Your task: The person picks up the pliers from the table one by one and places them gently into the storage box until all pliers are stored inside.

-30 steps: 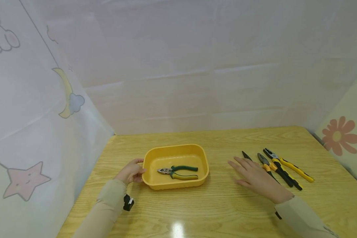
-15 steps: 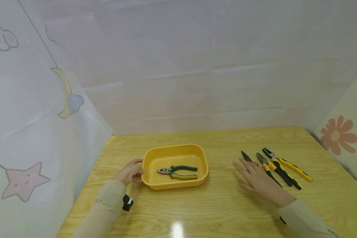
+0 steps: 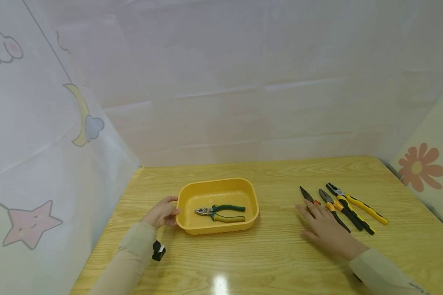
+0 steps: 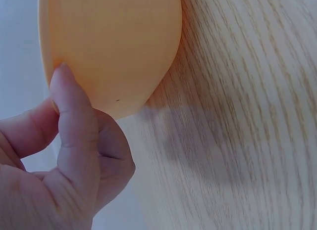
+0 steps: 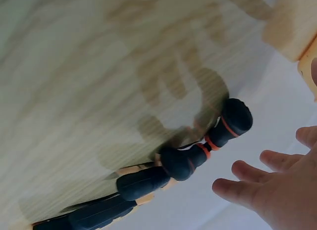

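The left hand (image 3: pixel 162 214) grips the left rim of a yellow tray (image 3: pixel 192 229), thumb on the outer wall in the left wrist view, and green-handled pliers (image 3: pixel 221 213) lie flat inside the tray. The right hand (image 3: pixel 326 229) hovers open with fingers spread and straight, holding nothing, over the handles of the nearest black-and-orange pliers (image 3: pixel 309 196). Just right of these lie two more pliers (image 3: pixel 350 209) side by side, all on the wooden table (image 3: pixel 273 258).

Yellow tray (image 3: pixel 252 196) upright on table, green-handled pliers (image 3: pixel 221 213) inside
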The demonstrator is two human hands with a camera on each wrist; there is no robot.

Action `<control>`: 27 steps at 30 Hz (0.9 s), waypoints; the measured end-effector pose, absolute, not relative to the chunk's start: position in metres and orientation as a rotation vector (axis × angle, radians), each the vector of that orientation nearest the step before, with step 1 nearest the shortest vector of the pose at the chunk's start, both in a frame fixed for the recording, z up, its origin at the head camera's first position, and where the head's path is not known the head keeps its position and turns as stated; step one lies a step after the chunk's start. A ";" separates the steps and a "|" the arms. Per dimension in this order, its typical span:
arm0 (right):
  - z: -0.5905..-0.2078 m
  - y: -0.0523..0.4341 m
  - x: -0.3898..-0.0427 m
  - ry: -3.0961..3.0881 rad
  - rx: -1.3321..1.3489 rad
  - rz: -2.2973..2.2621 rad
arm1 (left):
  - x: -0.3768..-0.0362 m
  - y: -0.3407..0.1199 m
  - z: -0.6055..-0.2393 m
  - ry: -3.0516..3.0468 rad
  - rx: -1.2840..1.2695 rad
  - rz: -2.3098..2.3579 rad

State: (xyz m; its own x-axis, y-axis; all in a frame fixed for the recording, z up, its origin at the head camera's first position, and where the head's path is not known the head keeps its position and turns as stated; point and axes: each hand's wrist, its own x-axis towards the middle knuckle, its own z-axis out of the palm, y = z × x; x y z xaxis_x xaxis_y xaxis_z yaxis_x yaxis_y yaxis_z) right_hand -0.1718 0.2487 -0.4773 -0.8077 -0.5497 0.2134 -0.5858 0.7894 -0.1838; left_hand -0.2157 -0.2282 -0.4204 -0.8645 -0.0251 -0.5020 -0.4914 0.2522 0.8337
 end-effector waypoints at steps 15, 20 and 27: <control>-0.490 0.262 -0.179 -2.867 0.807 0.294 | -0.216 -0.228 -0.420 2.144 -0.491 1.642; -0.490 0.264 -0.180 -2.924 0.727 0.330 | -0.216 -0.228 -0.421 2.145 -0.497 1.640; -0.488 0.265 -0.183 -2.951 0.663 0.307 | -0.217 -0.228 -0.422 2.141 -0.500 1.647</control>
State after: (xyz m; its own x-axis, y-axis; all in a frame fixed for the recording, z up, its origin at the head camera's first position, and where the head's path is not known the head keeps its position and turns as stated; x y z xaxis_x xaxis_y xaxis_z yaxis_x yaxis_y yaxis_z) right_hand -0.1829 0.2646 -0.4884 -0.9001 -0.4119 0.1422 -0.4324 0.8849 -0.1735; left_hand -0.2166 -0.2276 -0.4218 -0.8596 -0.0422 -0.5093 -0.5031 0.2451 0.8288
